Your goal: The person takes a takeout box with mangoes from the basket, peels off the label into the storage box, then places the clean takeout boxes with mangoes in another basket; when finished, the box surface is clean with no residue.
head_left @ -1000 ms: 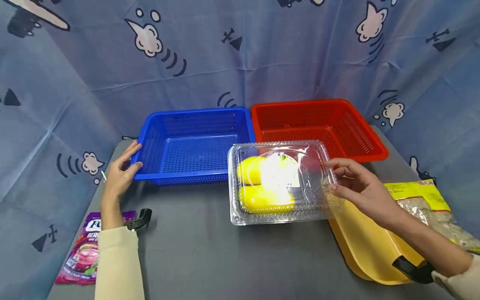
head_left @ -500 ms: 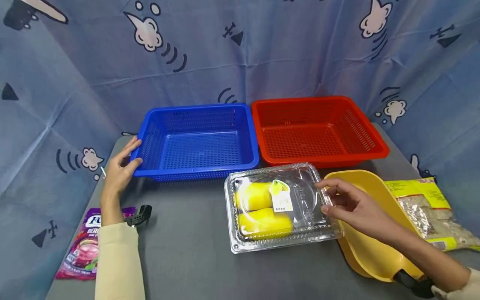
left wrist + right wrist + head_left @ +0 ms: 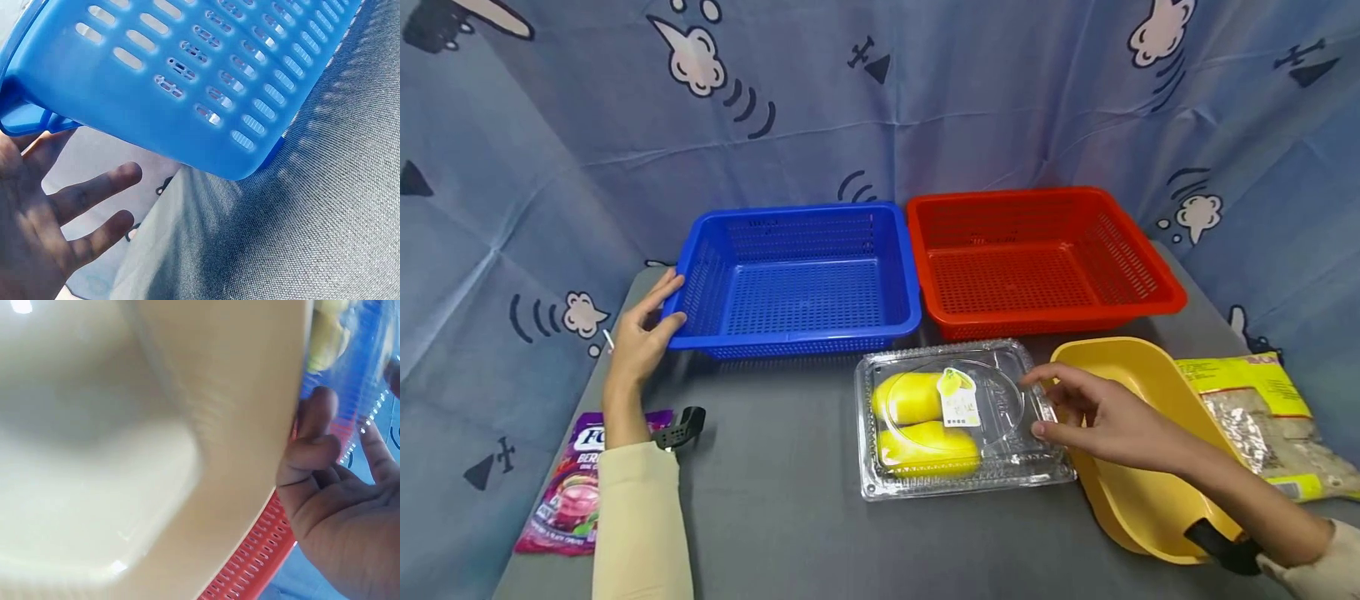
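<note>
A clear plastic clamshell box (image 3: 1009,446) with two yellow fruits (image 3: 928,450) and a paper label inside sits low over the table's middle. My right hand (image 3: 1097,417) holds its right edge, with thumb and index finger at the rim. In the right wrist view the curled fingers of my right hand (image 3: 334,494) are beside the box. At the left, fingertips of my left hand (image 3: 638,337) touch the rim of the blue basket (image 3: 797,337). The left wrist view has my left hand (image 3: 44,212) with fingers spread, the upper ones partly hidden behind that rim.
A red basket (image 3: 1052,317) stands beside the blue one. Under my right forearm lies a yellow basin (image 3: 1120,492), with a yellow-topped clear bag (image 3: 1262,417) to its right. A purple packet (image 3: 561,500) lies on the grey table (image 3: 790,533) at left. Patterned curtain surrounds the table.
My right hand has lowered the box from in front of the red basket toward the table and levelled it; the label now shows without glare. My left hand has stayed at the blue rim.
</note>
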A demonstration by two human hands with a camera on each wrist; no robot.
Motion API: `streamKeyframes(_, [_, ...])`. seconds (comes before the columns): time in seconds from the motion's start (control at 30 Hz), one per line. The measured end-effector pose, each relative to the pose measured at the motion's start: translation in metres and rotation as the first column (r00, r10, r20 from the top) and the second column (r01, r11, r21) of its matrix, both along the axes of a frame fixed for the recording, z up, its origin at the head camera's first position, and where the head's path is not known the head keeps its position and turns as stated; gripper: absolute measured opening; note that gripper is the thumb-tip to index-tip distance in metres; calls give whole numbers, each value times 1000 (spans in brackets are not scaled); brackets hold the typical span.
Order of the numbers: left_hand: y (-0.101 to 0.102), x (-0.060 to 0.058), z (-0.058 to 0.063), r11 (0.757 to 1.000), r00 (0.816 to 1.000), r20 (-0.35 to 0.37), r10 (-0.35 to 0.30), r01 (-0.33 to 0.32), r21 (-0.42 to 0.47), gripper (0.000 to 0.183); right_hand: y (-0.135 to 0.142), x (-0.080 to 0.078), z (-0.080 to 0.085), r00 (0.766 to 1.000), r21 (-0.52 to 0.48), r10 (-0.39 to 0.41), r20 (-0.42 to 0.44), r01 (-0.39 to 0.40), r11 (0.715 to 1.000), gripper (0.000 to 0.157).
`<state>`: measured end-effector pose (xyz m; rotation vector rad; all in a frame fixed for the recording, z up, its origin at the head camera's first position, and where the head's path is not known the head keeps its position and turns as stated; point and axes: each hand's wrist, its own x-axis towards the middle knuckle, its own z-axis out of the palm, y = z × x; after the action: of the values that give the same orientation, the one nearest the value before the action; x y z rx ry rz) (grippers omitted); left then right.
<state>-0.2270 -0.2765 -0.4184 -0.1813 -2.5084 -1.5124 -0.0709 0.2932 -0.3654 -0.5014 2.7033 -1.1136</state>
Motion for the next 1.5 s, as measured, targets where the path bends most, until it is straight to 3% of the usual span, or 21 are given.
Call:
streamKeyframes(0.4, [-2, -5, -4, 1000, 1000, -14, 6, -6, -1, 55, 3, -5, 11, 993, 183, 100, 60, -110, 977, 50])
streamKeyframes(0.67, [2, -3, 2, 1000, 999, 43, 7, -6, -14, 55, 6, -9, 17, 982, 194, 158, 101, -175, 965, 55])
streamKeyframes(0.87, [2, -1, 10, 999, 998, 65, -11, 14, -47, 54, 5, -8, 17, 979, 198, 158, 126, -181, 963, 56])
streamKeyframes(1.23, [16, 7, 37, 998, 999, -42, -11, 8, -62, 53, 6, -7, 16, 977, 184, 176, 122, -196, 963, 55])
streamKeyframes(1.4, [27, 9, 46, 995, 996, -73, -51, 44, -89, 54, 6, -8, 17, 974, 183, 192, 123, -213, 960, 54])
streamKeyframes(1.5, [41, 11, 52, 990, 988, -133, -82, 66, -121, 52, 8, -10, 21, 966, 186, 203, 159, -231, 955, 57])
